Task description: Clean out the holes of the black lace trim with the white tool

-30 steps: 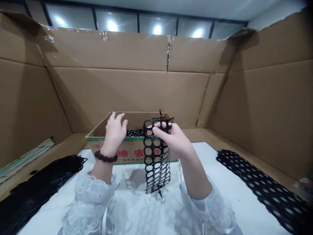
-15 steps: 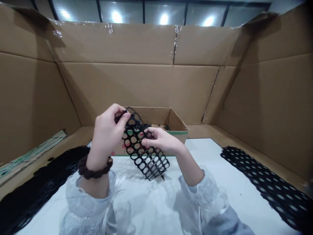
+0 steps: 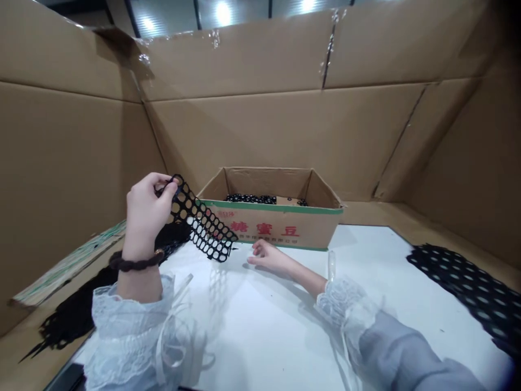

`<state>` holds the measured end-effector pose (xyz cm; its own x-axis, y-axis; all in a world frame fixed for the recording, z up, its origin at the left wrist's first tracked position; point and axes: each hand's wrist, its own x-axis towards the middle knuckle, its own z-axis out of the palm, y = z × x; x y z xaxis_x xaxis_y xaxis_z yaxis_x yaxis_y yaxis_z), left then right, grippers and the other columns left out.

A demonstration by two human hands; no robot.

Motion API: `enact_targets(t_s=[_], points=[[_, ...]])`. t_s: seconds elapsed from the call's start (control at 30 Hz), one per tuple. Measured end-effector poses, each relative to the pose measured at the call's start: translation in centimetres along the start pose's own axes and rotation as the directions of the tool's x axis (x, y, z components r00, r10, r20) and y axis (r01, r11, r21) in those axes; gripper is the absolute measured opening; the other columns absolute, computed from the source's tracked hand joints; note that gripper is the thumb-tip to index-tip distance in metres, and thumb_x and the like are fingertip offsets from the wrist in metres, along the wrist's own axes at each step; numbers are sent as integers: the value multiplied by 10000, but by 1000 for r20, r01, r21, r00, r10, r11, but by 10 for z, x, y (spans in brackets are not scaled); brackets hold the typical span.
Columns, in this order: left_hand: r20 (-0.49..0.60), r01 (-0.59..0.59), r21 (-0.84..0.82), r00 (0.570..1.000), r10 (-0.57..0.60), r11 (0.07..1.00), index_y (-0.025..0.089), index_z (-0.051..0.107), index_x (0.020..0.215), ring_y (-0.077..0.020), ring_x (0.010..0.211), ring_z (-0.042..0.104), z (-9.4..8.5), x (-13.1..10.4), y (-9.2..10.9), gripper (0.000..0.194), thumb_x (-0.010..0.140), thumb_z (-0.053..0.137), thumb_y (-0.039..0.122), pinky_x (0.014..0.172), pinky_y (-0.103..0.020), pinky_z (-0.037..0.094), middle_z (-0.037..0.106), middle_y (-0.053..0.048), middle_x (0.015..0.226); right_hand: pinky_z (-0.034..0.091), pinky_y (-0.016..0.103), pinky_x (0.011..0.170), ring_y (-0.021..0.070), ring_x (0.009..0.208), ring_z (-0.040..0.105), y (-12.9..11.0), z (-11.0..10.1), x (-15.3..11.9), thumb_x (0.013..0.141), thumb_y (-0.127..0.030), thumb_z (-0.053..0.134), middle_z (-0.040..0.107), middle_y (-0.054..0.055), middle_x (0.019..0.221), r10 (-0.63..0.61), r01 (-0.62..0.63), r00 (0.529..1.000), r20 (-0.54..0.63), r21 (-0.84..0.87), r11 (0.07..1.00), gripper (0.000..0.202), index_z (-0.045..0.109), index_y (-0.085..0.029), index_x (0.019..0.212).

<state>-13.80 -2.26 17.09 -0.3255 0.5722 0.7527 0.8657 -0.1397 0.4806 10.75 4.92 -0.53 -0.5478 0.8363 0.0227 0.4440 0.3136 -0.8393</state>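
My left hand (image 3: 148, 209) is closed, pinching one corner of a black sheet with rows of round holes (image 3: 203, 225). The sheet hangs slanting down to the right, in front of the left part of a cardboard box (image 3: 321, 222). My right hand (image 3: 268, 256) rests low over the white table, just in front of the box, apart from the sheet. Its fingers are loosely bent, thumb and fingertips separated, with nothing seen between them. Inside the box lie small black pieces (image 3: 252, 199), partly hidden by its front wall.
To the left lies a heap of black sheets (image 3: 77, 307), beside a flattened cardboard piece with green stripes (image 3: 73, 266). A stack of black holed sheets (image 3: 468, 288) lies at the right. Tall cardboard walls (image 3: 260, 130) surround the white table (image 3: 260, 320).
My right hand has let go of the holed sheet and moved down to the table. My left hand has carried the sheet left. The view has turned, showing more of the box.
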Motion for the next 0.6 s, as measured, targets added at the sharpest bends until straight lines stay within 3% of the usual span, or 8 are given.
enact_targets(t_s=[0.1,0.23,0.37,0.5,0.6], points=[[75,-44,-28,996,46,999,172,619,941,-119,664,560,-10,-3,-1,265,797,522,372,584,-219,403,653,-30,806,443,245,680,148,783,569,-15,22,15,679,-492,611,599,72,983,-36,20,997,-69,-216,976,513,525,-138,1040],[169,-56,36,984,49,998,172,619,919,-124,691,554,-23,-5,-9,276,797,519,398,596,-218,385,647,-25,790,437,302,700,216,826,590,-41,53,41,796,-548,438,616,129,944,-5,-29,994,-107,-318,948,469,569,-122,941],[203,64,205,973,-107,977,184,620,880,-125,624,540,-40,-8,-26,272,781,516,415,557,-216,359,633,-6,714,425,348,740,275,921,574,-57,80,63,828,-345,470,584,206,1029,16,-95,982,-187,-421,902,343,530,-80,1037],[244,195,381,922,-302,904,184,610,845,-142,656,567,-59,-10,-47,239,757,518,387,588,-216,373,646,-4,731,412,324,778,264,979,531,-60,98,72,731,-107,518,546,180,1068,-66,-30,982,-177,-495,869,300,538,-114,1030],[254,235,484,884,-392,843,186,605,834,-167,739,575,-73,-12,-66,252,751,507,404,610,-219,375,650,-16,802,395,335,811,266,979,499,-60,102,75,698,-57,501,532,171,1011,-137,19,972,-191,-516,856,320,541,-122,1008]])
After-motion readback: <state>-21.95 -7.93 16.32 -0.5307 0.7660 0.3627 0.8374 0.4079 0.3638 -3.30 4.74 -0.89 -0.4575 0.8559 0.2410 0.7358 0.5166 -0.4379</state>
